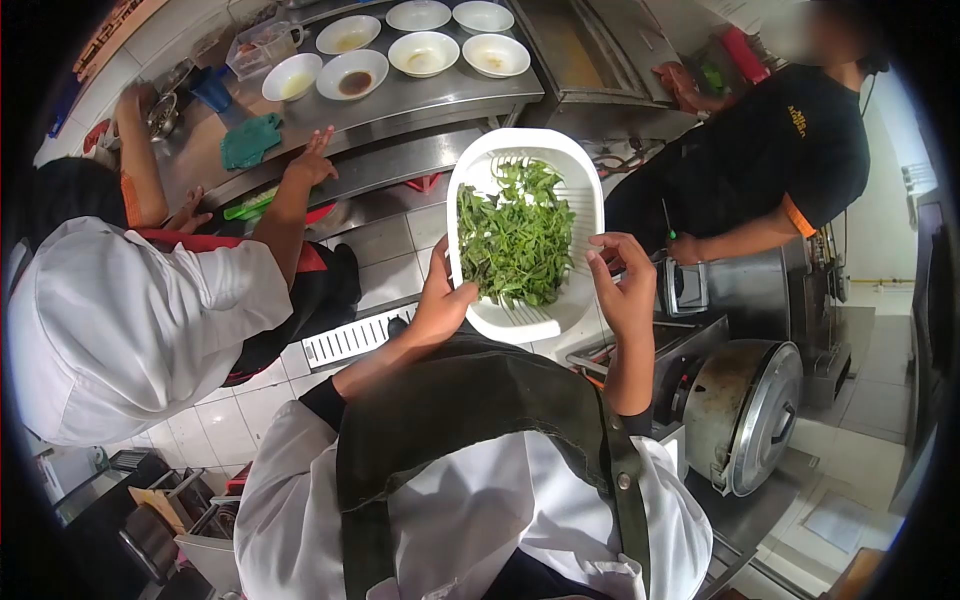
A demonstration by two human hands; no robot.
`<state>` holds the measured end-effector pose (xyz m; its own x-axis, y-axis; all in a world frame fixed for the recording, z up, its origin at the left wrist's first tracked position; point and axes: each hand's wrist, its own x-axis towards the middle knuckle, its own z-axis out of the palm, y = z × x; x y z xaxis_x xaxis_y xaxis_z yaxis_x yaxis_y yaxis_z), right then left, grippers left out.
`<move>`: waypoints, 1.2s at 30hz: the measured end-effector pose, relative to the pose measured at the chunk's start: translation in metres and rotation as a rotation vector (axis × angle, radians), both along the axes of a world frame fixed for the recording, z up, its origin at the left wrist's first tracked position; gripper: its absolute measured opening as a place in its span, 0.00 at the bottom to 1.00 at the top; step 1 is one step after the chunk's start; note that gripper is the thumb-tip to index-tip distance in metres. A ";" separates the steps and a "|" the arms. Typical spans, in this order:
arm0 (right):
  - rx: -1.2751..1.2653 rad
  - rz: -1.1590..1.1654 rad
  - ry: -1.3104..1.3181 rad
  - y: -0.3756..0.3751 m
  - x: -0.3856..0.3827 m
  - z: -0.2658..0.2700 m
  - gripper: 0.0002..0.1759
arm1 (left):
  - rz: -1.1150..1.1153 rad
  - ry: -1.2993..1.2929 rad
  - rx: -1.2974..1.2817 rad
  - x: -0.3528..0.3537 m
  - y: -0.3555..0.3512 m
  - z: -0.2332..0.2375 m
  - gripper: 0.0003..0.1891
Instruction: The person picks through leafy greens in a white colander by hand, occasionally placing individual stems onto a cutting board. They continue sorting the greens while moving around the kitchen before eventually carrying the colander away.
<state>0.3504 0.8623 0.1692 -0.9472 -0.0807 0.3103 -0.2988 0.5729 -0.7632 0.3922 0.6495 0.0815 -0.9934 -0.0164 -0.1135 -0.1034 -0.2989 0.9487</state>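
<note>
A white oval plastic colander (pixel 585 170) with slotted sides is held up in front of my chest. Loose green leaves (pixel 520 235), like fresh herbs, cover its bottom. My left hand (pixel 440 297) grips the colander's left rim, with the thumb on the edge and the fingers partly hidden behind the wall. On the opposite side, my right hand (pixel 625 280) holds the right rim between thumb and fingers.
Several white bowls (pixel 424 55), some with liquid, stand on a steel counter (pixel 400 105) with a green cloth (pixel 250 142). A person in white (pixel 140 320) is at left, another in black (pixel 760 150) at right. A large lidded pot (pixel 735 410) sits at lower right.
</note>
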 end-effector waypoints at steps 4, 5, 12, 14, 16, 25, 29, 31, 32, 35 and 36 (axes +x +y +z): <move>0.030 0.036 0.049 0.002 0.010 -0.006 0.08 | 0.036 0.024 0.015 0.002 0.003 -0.001 0.35; 0.100 0.059 0.076 0.003 0.011 -0.008 0.08 | 0.041 0.031 0.022 0.002 0.004 -0.003 0.35; 0.421 0.154 0.170 -0.019 0.018 -0.035 0.08 | -0.017 -0.013 0.008 0.002 0.003 -0.003 0.37; 0.453 0.123 0.190 -0.032 0.016 -0.047 0.08 | -0.021 -0.003 -0.006 0.001 0.002 -0.005 0.37; 0.479 0.095 0.250 -0.042 0.010 -0.058 0.07 | -0.040 -0.041 0.008 0.001 0.001 0.000 0.37; -0.200 0.118 -0.158 -0.017 0.010 -0.034 0.05 | -0.023 -0.037 -0.001 0.003 0.001 -0.001 0.38; 0.014 0.011 0.067 -0.004 0.003 -0.031 0.03 | -0.010 -0.026 -0.009 0.005 0.004 -0.002 0.37; 0.179 -0.068 0.164 -0.007 0.002 -0.034 0.05 | -0.025 -0.056 -0.006 0.007 0.003 0.002 0.37; 0.235 -0.104 0.195 -0.012 0.003 -0.033 0.06 | -0.030 -0.068 -0.004 0.005 0.002 0.004 0.37; 0.387 -0.015 0.165 -0.017 0.012 -0.021 0.10 | -0.033 -0.064 -0.012 0.005 0.000 0.001 0.37; 0.435 0.045 0.138 -0.016 0.016 -0.018 0.11 | -0.028 -0.058 -0.009 0.004 0.001 -0.001 0.37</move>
